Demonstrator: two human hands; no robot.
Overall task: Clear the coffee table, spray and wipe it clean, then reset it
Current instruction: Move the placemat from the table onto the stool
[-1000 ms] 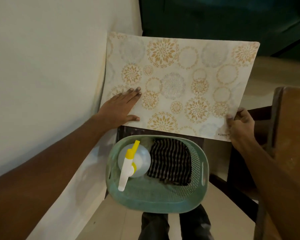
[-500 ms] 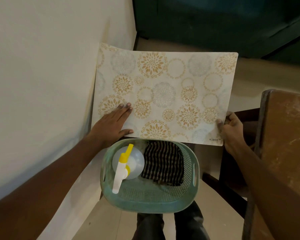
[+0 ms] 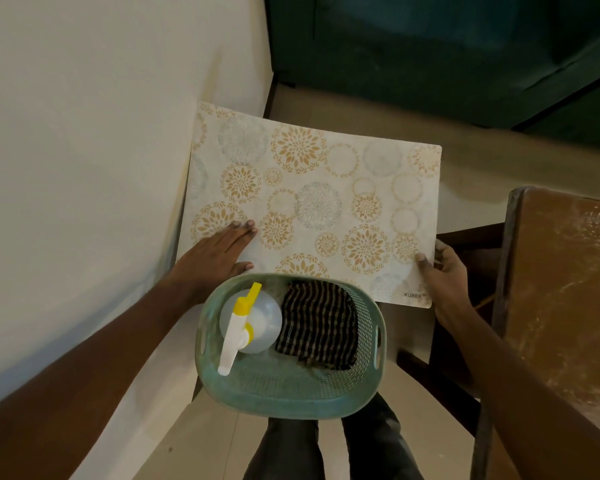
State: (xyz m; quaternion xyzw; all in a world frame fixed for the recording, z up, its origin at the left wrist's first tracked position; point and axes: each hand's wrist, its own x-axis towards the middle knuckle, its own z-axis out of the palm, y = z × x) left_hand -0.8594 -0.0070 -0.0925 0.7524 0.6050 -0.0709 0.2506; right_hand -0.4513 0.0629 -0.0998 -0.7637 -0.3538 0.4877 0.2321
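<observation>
A cream placemat printed with gold and grey floral circles lies flat ahead of me, its left edge against the wall. My left hand rests flat on its near left corner with straight fingers. My right hand pinches its near right edge, thumb on top. Just below the mat stands a teal plastic basket. Inside it are a clear spray bottle with a white and yellow trigger head and a folded black-and-cream striped cloth.
A pale wall runs along the left. A brown wooden table top fills the right side, with dark wooden frame parts beside it. A dark green sofa stands at the back. My legs show below the basket.
The placemat has come down and toward the basket, from tilted up to lying flatter. Both hands moved with it and kept their hold.
</observation>
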